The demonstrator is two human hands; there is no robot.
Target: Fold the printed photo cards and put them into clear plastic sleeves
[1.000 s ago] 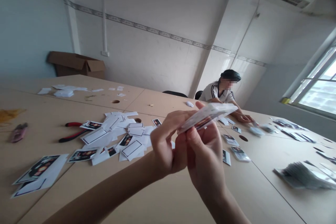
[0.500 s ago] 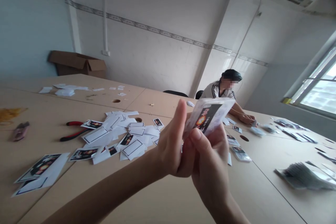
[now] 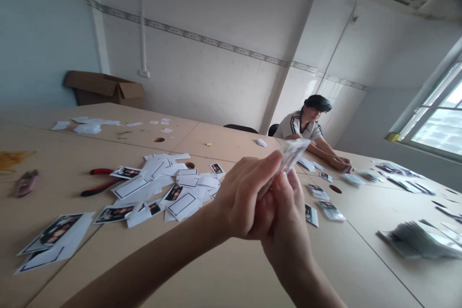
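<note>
The left hand [image 3: 245, 197] and the right hand [image 3: 288, 216] meet in one tight grip, fingers folded and thumbs pressed in on a clear packet [image 3: 295, 154]. The packet is held tilted above the table [image 3: 231, 274], its upper end sticking out past the fingers. What it contains and whether it is sealed cannot be told at this angle. It seems to be partway through handling, as it has not been set down.

Just beyond the right hand lie a few packets [image 3: 330, 211] with pictures showing; farther right is a stack [image 3: 415, 241] of what look like finished ones. Much seems left: a loose pile of cards [image 3: 132, 187] spreads to the left, partly over pliers [image 3: 104, 186], and two more cards [image 3: 54, 236] lie nearer the edge. Across the table, a co-worker [image 3: 298, 125] leans over other pieces.
</note>
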